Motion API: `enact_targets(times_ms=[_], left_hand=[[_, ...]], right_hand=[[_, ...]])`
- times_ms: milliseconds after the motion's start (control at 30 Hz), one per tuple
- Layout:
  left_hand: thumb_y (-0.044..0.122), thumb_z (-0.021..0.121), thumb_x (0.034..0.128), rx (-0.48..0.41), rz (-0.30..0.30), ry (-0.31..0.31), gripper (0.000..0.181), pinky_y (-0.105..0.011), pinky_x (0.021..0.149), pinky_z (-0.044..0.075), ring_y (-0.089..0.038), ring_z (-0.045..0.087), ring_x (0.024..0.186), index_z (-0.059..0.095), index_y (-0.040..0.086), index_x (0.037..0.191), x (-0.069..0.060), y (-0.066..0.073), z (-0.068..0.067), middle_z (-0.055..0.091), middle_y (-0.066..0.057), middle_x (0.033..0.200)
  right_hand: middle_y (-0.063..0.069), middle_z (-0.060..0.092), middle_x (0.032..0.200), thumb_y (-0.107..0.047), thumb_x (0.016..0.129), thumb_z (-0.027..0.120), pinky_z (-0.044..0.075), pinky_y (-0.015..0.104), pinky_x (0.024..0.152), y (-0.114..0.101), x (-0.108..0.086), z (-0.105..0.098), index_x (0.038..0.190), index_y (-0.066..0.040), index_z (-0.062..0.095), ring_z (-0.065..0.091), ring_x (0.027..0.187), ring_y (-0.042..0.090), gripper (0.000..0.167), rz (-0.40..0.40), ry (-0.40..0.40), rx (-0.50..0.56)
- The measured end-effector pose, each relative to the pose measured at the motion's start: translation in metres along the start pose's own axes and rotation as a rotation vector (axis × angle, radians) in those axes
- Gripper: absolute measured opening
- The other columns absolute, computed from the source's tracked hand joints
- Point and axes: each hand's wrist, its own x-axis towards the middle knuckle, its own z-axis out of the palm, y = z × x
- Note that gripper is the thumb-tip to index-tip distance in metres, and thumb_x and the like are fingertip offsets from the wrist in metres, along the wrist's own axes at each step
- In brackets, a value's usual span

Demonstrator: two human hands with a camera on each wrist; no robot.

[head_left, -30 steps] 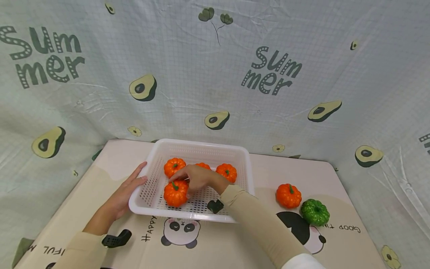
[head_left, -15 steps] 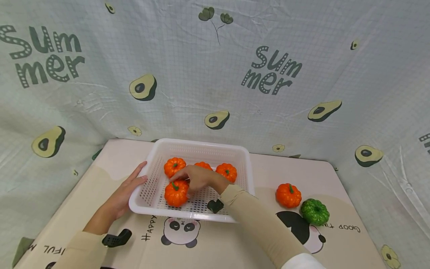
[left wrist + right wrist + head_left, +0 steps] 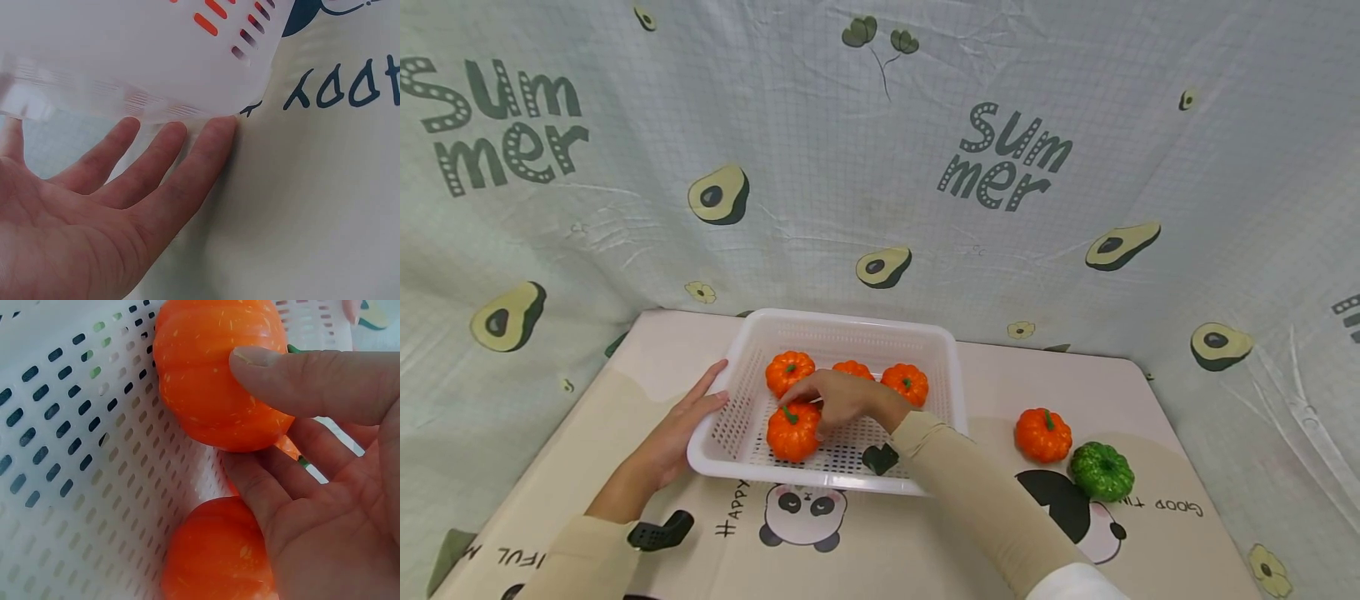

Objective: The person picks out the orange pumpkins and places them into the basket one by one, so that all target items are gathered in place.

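Note:
My right hand (image 3: 844,400) reaches into a white plastic basket (image 3: 842,482) and grips a small orange toy pumpkin (image 3: 793,435) in its near left part. In the right wrist view the thumb (image 3: 300,381) lies on one side of that pumpkin (image 3: 212,375), with fingers round the other side. Three more orange pumpkins share the basket: one behind at left (image 3: 790,372), one partly hidden by my hand (image 3: 854,368), one at right (image 3: 906,384). My left hand (image 3: 673,433) rests against the basket's left side; its fairly straight fingertips touch the wall (image 3: 144,81).
On the table (image 3: 925,533), right of the basket, sit another orange pumpkin (image 3: 1043,435) and a green one (image 3: 1102,472) side by side. A printed cloth (image 3: 805,208) hangs behind the table and along its sides.
Hardly anything differs. The held pumpkin has shifted very slightly to the right since one second ago; both hands and the basket keep their places.

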Motion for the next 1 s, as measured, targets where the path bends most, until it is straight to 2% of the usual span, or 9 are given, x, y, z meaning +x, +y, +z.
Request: enact_targets(times_ms=[167,367,500,633,833,1000], left_hand=[[0.045,0.037,0.1116,-0.005,0.005,-0.003,0.068,-0.036,0.098,0.055,-0.04,0.039,0.141,-0.003,0.038,0.167,0.001,0.001,0.001,0.007,-0.017,0.176],[0.046,0.038,0.1112,0.001,-0.007,-0.002,0.069,-0.039,0.098,0.055,-0.041,0.039,0.141,-0.003,0.039,0.167,0.0,0.0,0.002,0.007,-0.017,0.176],[0.046,0.038,0.1112,0.002,-0.011,0.005,0.069,-0.041,0.097,0.056,-0.041,0.041,0.139,-0.003,0.039,0.167,0.0,0.0,0.0,0.008,-0.018,0.176],[0.047,0.037,0.1112,0.016,-0.008,0.006,0.07,-0.04,0.097,0.056,-0.041,0.042,0.139,-0.004,0.039,0.167,0.0,0.0,-0.001,0.008,-0.018,0.176],[0.047,0.036,0.1112,0.032,-0.014,0.012,0.07,-0.038,0.098,0.055,-0.041,0.039,0.141,-0.005,0.038,0.167,-0.001,0.002,0.002,0.008,-0.018,0.176],[0.048,0.036,0.1111,0.047,-0.019,0.018,0.071,-0.038,0.098,0.055,-0.041,0.04,0.141,-0.006,0.037,0.167,-0.001,0.003,0.002,0.008,-0.018,0.176]], right_hand=[[-0.001,0.065,0.144,0.009,0.077,0.079,0.047,0.035,0.116,-0.001,-0.002,0.0,0.136,-0.021,0.07,0.057,0.135,0.018,0.067,0.016,-0.01,0.016],[0.0,0.064,0.148,0.009,0.08,0.078,0.044,0.035,0.119,-0.007,-0.007,-0.004,0.139,-0.015,0.068,0.054,0.143,0.02,0.064,-0.015,-0.008,0.01],[-0.002,0.067,0.143,0.006,0.082,0.076,0.046,0.03,0.116,-0.012,-0.014,-0.011,0.138,-0.014,0.068,0.058,0.139,0.018,0.06,-0.04,0.016,-0.043],[0.0,0.07,0.139,0.006,0.084,0.074,0.051,0.028,0.11,-0.013,-0.022,-0.017,0.136,-0.013,0.07,0.063,0.134,0.022,0.055,-0.055,0.072,-0.05],[0.013,0.073,0.134,0.009,0.086,0.07,0.054,0.027,0.105,-0.012,-0.032,-0.022,0.133,-0.003,0.07,0.066,0.13,0.032,0.048,-0.077,0.106,0.082],[0.012,0.073,0.134,0.01,0.086,0.072,0.055,0.029,0.105,-0.013,-0.042,-0.023,0.13,-0.003,0.072,0.067,0.13,0.031,0.045,-0.046,0.134,0.162]])
